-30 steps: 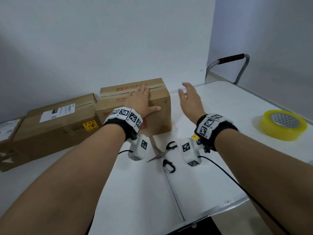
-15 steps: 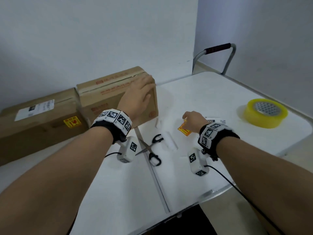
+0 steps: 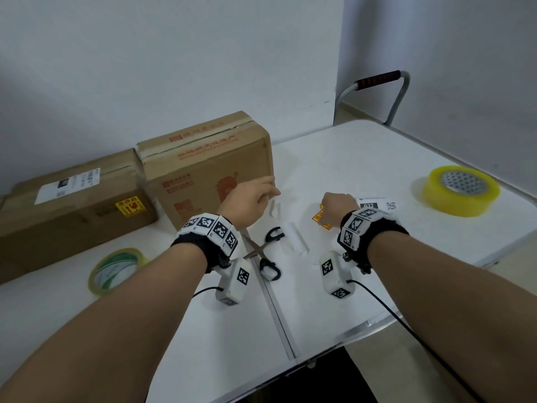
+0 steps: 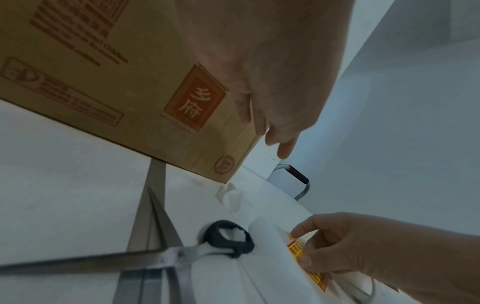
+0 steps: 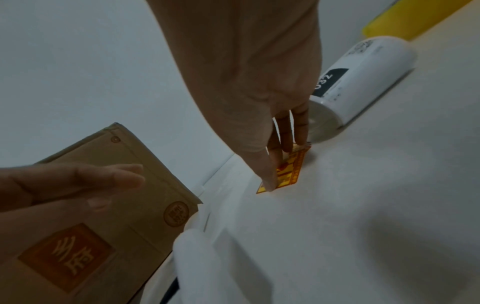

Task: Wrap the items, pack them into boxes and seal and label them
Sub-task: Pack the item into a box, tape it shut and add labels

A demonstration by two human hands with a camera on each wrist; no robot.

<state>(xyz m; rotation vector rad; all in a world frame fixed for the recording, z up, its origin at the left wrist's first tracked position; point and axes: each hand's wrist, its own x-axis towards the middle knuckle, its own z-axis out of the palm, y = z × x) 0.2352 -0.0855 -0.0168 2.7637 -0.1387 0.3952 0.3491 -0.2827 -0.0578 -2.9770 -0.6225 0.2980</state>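
A taped cardboard box (image 3: 209, 170) with red print stands at the back of the white table (image 3: 334, 301). My left hand (image 3: 252, 196) hovers in front of its near right corner with relaxed fingers, holding nothing. My right hand (image 3: 335, 206) is down on the table to the right. Its thumb and fingers pinch a small orange and yellow warning sticker (image 5: 291, 170), whose far edge lifts off the table. In the left wrist view the same sticker (image 4: 296, 247) sits between the right hand's fingertips.
A second box (image 3: 72, 199) with a shipping label and a warning sticker lies at the left. Open scissors (image 3: 267, 251) and white backing strips (image 3: 293, 242) lie between my hands. Behind my right hand lies a white label roll (image 5: 363, 78), with a yellow tape roll (image 3: 462, 190) far right. A green-cored tape roll (image 3: 116, 269) lies near left.
My left hand has come off the top of the box and dropped in front of its right corner. My right hand came down earlier and stays on the sticker.
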